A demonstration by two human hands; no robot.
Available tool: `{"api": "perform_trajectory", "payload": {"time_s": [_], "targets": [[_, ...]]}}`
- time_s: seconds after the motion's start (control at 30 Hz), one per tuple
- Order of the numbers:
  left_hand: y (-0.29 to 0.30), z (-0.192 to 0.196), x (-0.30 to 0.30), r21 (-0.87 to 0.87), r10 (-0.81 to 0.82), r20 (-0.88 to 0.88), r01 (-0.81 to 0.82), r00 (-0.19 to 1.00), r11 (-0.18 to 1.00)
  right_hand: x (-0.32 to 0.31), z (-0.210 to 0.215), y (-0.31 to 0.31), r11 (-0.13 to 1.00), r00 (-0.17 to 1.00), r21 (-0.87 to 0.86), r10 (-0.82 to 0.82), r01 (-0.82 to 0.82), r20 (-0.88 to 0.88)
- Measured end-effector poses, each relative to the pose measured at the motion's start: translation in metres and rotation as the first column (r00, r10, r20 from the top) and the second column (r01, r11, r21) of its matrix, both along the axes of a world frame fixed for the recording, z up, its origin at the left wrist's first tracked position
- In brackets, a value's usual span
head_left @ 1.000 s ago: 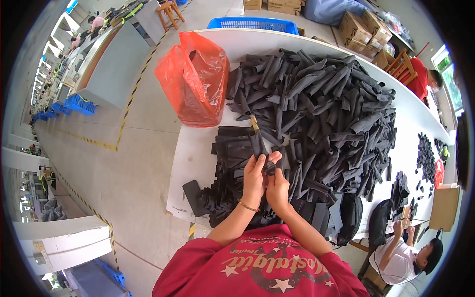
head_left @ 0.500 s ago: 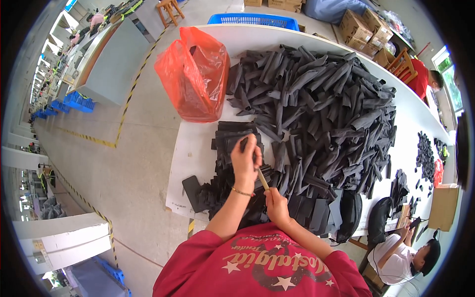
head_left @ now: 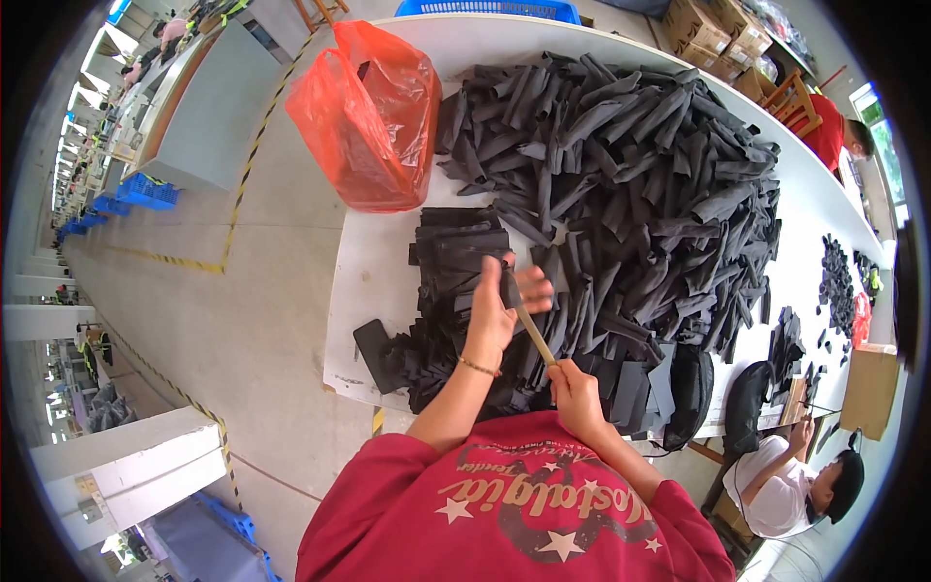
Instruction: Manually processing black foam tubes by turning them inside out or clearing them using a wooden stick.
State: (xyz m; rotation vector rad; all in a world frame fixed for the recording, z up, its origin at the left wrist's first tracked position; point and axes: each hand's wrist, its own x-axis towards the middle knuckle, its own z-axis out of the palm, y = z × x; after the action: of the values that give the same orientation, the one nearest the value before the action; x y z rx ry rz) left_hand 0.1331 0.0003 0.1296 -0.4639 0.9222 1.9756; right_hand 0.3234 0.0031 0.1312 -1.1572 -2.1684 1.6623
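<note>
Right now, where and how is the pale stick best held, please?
Probably by the near end of the pale stick, coming from the near right, as the right grip does: it is thin and slants that way, and its far end meets dark material at the left grip.

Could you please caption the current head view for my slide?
Right hand holding a pale stick, left hand open, near piled black strips.

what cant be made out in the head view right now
Head view: lower end of the pale stick, hidden by the right hand.
Head view: fingers of the left hand, blurred.
Head view: far rim of the blue basket, cut off by the upper edge.
Head view: bottom of the dark pile, hidden by its upper pieces.
</note>
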Motion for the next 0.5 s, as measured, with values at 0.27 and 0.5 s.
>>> {"api": "perform_trajectory", "payload": {"time_s": [0.27,0.5], "targets": [[-0.019,-0.052,-0.047,-0.071,0.089,-0.077,-0.095,0.993,0.993,0.032,0.001,-0.014,0.992,0.991,-0.020,0.128,-0.128,0.029],[-0.026,-0.045,-0.104,0.102,0.319,-0.159,-0.306,0.934,0.947,0.028,0.019,0.004,1.000,1.000,0.018,-0.011,0.011,-0.008]]}}
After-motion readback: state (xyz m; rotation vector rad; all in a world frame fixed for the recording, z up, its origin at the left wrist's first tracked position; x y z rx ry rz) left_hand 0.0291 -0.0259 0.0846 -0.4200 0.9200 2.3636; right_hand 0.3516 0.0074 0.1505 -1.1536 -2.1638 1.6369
